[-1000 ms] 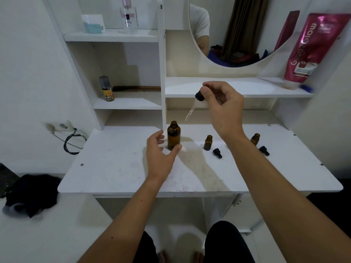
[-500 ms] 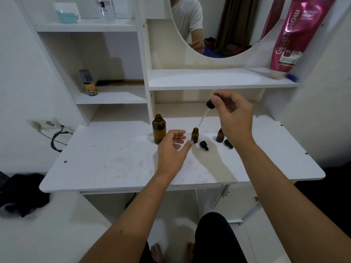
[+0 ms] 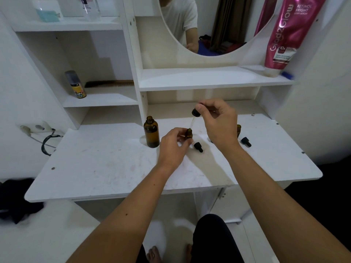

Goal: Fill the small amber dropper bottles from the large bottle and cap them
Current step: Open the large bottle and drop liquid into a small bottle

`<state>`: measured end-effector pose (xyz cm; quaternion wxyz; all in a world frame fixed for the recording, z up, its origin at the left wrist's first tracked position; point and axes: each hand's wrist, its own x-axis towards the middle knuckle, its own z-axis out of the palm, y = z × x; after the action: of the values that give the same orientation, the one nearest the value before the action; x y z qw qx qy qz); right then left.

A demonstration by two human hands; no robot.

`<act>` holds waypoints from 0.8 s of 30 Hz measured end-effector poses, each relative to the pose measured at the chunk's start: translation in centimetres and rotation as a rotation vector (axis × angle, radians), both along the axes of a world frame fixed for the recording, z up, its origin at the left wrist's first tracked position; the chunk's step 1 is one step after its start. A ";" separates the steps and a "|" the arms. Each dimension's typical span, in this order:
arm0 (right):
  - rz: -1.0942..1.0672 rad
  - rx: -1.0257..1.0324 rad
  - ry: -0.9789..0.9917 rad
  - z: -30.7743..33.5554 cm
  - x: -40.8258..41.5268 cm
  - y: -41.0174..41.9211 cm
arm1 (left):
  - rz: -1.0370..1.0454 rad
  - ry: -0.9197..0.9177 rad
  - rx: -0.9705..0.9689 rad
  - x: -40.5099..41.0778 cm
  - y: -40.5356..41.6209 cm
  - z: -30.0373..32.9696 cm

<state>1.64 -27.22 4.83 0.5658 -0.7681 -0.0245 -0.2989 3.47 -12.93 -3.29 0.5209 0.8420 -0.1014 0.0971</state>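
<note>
Two of our hands work over a white worktop (image 3: pixel 114 168) that carries everything, with shelves and an oval mirror (image 3: pixel 209 25) behind it. Biggest among the bystanders is a pink tube (image 3: pixel 284 35) leaning on the right shelf; a small spray can (image 3: pixel 76 85) and a comb (image 3: pixel 109 84) sit on the left shelf. On the worktop, the large amber bottle (image 3: pixel 151 132) stands upright and uncapped, just left of our left hand (image 3: pixel 173 147), whose fingers pinch a small amber bottle (image 3: pixel 189 133) standing on the surface. Our right hand (image 3: pixel 218 126) hovers above it, fingers pinching the black bulb of a dropper (image 3: pixel 195 112), its glass tube pointing down at that bottle's neck. This hand largely hides a second small bottle (image 3: pixel 238 129). Two loose black caps (image 3: pixel 198 147) (image 3: pixel 246 141) lie nearby.
</note>
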 end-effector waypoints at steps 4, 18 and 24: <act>-0.050 -0.067 -0.006 0.1 0.2 0.1 | -0.001 -0.005 -0.010 0.1 0.0 -0.1; -0.027 -0.125 0.001 0.0 0.2 0.3 | -0.001 0.006 0.025 0.1 0.0 -0.1; -0.010 -0.082 0.025 0.2 -0.3 0.0 | -0.005 0.003 0.023 0.0 0.2 -0.1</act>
<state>1.34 -27.23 5.07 0.5327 -0.7943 -0.0258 -0.2910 3.51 -12.76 -3.40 0.5117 0.8478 -0.1040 0.0932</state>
